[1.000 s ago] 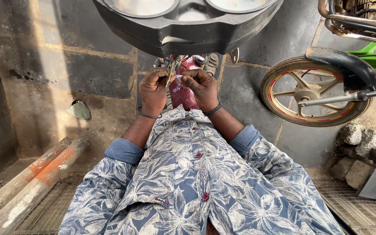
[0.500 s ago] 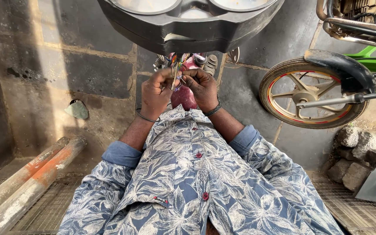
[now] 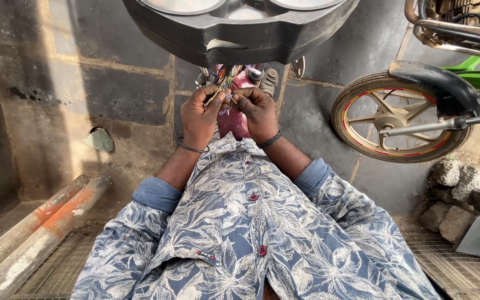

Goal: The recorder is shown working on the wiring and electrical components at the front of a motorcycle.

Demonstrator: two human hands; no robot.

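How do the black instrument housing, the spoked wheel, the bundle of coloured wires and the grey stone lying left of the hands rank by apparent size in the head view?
1. Black instrument housing, though it sits nearest the camera, which inflates it.
2. Spoked wheel.
3. Grey stone.
4. Bundle of coloured wires, mostly hidden by both hands, so its rank against the stone is unsure.

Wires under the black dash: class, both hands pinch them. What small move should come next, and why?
Probably draw one strand clear of the bunch. Both hands, left hand and right hand, meet on the coloured wires hanging below the dash, and the strands lie tangled together, so none shows clearly. Which strand matters cannot be told.
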